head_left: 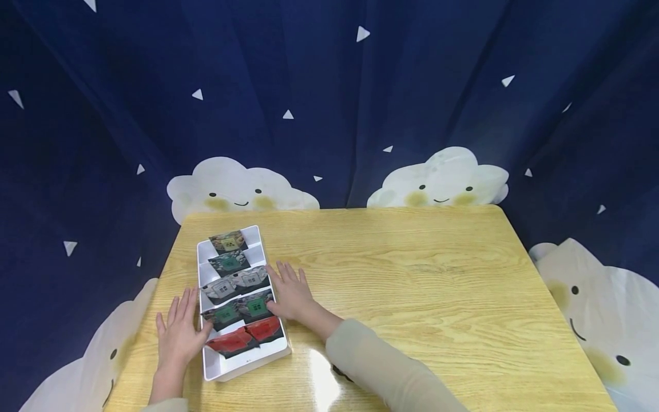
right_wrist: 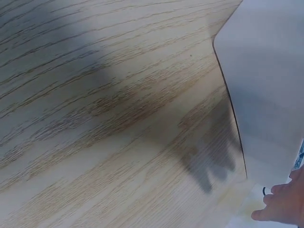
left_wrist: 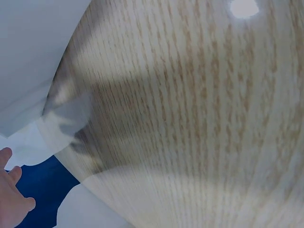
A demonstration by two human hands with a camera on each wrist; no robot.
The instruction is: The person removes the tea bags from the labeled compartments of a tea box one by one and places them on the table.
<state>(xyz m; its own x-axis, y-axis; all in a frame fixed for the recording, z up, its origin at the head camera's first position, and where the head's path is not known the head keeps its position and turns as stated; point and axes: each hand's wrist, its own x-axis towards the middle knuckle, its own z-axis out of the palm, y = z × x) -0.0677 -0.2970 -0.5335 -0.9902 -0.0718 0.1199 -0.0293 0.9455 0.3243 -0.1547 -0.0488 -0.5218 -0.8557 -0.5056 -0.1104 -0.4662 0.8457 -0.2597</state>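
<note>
A long white box [head_left: 257, 363] with cross dividers stands at the left of the wooden table, holding several flat packets in rows. At its far end is one yellow-brown packet [head_left: 229, 242], then one green packet [head_left: 229, 262]. Grey packets [head_left: 250, 278], more green packets [head_left: 255, 306] and red packets [head_left: 264, 329] follow, two to a row. Along the box's left side lies my left hand [head_left: 179, 333], fingers straight and spread, thumb over the near rim. My right hand [head_left: 293, 294] is at the right side, fingers extended, thumb over the edge beside a green packet.
The wooden table [head_left: 412, 286] stretches away to the right of the box. A small dark object [head_left: 341, 374] shows partly under the right sleeve. Behind the table hangs a dark blue curtain [head_left: 329, 103] with white clouds.
</note>
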